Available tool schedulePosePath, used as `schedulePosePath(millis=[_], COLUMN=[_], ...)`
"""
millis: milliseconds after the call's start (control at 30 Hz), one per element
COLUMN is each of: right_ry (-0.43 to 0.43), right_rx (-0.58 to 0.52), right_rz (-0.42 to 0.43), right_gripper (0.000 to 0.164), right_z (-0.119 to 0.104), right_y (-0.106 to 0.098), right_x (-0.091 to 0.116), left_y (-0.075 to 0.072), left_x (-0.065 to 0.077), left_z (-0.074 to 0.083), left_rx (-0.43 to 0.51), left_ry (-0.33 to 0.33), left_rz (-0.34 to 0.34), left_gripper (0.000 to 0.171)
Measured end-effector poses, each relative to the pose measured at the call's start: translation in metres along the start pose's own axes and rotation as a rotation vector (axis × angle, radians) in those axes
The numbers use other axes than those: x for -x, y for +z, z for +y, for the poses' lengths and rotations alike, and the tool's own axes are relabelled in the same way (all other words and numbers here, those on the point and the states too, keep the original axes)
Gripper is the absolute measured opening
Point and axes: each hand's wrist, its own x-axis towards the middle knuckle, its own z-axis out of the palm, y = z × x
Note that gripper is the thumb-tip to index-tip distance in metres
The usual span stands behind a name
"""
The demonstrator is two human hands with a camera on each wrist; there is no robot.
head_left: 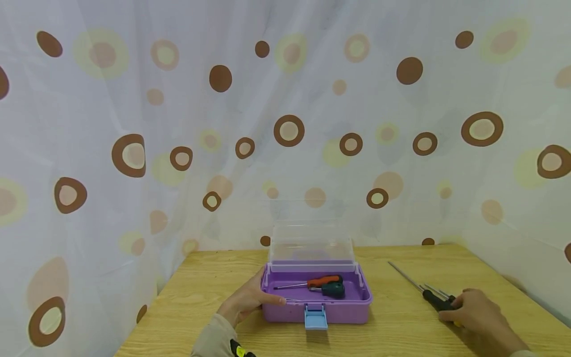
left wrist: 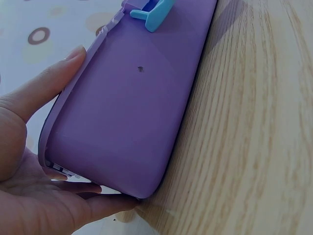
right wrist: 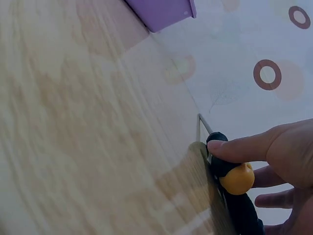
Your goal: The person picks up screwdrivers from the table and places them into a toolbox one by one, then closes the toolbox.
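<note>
A purple toolbox point(head_left: 350, 313) stands on the table with its clear lid point(head_left: 312, 245) raised. My left hand point(head_left: 250, 299) grips its left end, thumb over the front rim and the other fingers around the side. Inside lie a red-handled screwdriver point(head_left: 317, 281) and a dark green-handled one point(head_left: 332, 289). On the right, my right hand point(head_left: 479, 313) holds a black-handled screwdriver with a yellow end point(right wrist: 237, 178), its thumb pressed on the handle. Against it lies a long screwdriver point(head_left: 432, 298) with a black handle. More thin metal shafts point(head_left: 434, 291) show beside that one.
A light blue latch point(head_left: 316, 320) hangs down at the toolbox's front. The wooden table point(head_left: 209, 277) is bordered at the back and sides by a white curtain point(head_left: 187, 119) with brown and yellow circles.
</note>
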Motion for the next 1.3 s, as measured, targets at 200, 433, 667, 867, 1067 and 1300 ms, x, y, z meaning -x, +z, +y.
schedulePosePath(millis=[200, 433, 667, 867, 1067, 1300], right_ry=[0.022, -0.03, -0.023, -0.034, -0.097, -0.091], right_rx=[0.09, 0.134, 0.062, 0.057, 0.12, 0.07], right_rz=[0.011, 0.034, 0.061, 0.121, 0.266, 0.345], right_gripper=[0.049, 0.046, 0.057, 0.06, 0.061, 0.068], right_z=[-0.0013, -0.0015, -0.004, -0.0034, -0.0038, -0.0091], right_y=[-0.0006, 0.001, -0.001, -0.0038, -0.0054, -0.008], right_x=[0.0007, -0.0017, -0.0009, -0.0032, -0.0041, -0.0004], left_y=[-0.0001, -0.0006, -0.0006, -0.0007, -0.0004, -0.0007], left_x=[0.0, 0.0002, -0.0005, -0.0006, -0.0005, -0.0013], left_z=[0.0, -0.0011, -0.0003, -0.0003, -0.001, -0.0015], left_rx=[0.006, 0.014, 0.015, 0.013, 0.019, 0.014], left_ry=[0.009, 0.01, 0.022, 0.026, 0.021, 0.018], left_rz=[-0.003, -0.016, -0.027, -0.013, -0.008, -0.007], left_gripper=[0.122, 0.122, 0.121, 0.122, 0.122, 0.122])
